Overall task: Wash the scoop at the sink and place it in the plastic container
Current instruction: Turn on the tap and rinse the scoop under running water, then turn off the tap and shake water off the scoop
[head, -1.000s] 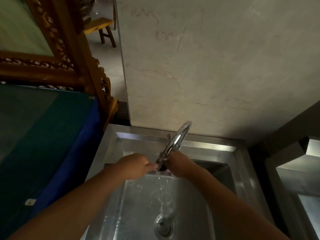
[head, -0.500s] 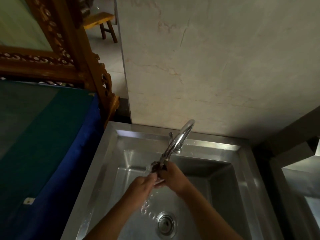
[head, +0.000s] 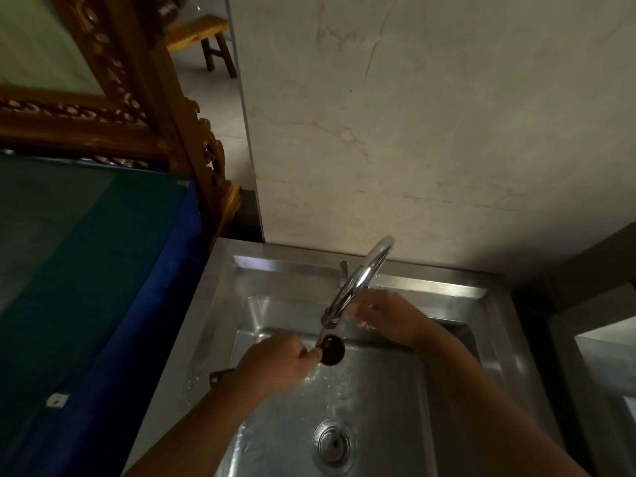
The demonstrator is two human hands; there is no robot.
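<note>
The left hand [head: 275,364] grips the dark scoop [head: 332,350] in closed fingers under the tap [head: 358,280] over the sink [head: 495,339], while the right hand [head: 385,316], fingers loosely open, is behind the tap.

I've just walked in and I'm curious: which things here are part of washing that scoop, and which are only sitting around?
Part of the job:
scoop
left hand holding it
right hand by the faucet
sink

Just there:
wooden stool
carved wooden frame
blue-edged cloth
</note>
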